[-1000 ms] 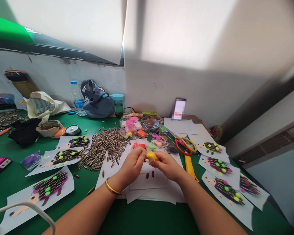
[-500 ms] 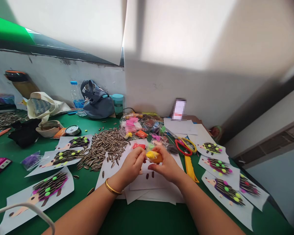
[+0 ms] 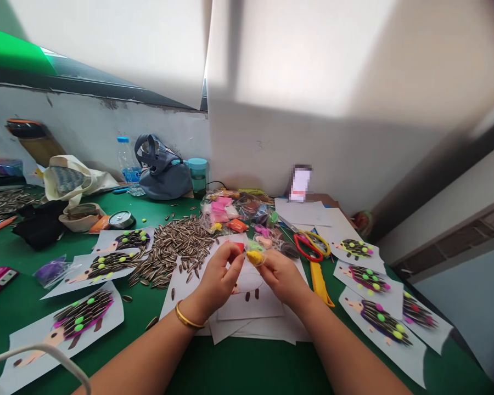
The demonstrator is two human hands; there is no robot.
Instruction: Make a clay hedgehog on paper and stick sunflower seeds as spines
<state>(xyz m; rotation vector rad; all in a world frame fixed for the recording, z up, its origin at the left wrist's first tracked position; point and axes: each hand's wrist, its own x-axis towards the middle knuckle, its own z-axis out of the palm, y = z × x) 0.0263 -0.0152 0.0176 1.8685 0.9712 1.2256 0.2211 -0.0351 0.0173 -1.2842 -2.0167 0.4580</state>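
My right hand (image 3: pixel 283 275) is closed on a small bag of yellow clay (image 3: pixel 255 258), whose clear wrapper shows at the fingertips. My left hand (image 3: pixel 222 274), with a gold bangle at the wrist, is beside it; its fingers are curled in and the thumb bent toward them, and what they pinch, if anything, is too small to make out. Red clay (image 3: pixel 239 246) shows just behind the left fingertips. Below both hands lies a sheet with a partly drawn hedgehog (image 3: pixel 251 285), its brown feet visible, on top of other papers (image 3: pixel 230 331).
Sunflower seeds (image 3: pixel 177 247) are heaped left of the sheets. Bagged coloured clay (image 3: pixel 220 211) lies behind. Red-and-yellow scissors (image 3: pixel 313 245) and a yellow cutter (image 3: pixel 320 284) lie to the right. Finished hedgehog pictures (image 3: pixel 82 315) flank both sides. A phone (image 3: pixel 300 184) leans on the wall.
My hands have drawn slightly apart. The right hand has turned, so its back now shows, with the yellow clay pointing out at the fingertips. The left fingers have shifted up before the red clay.
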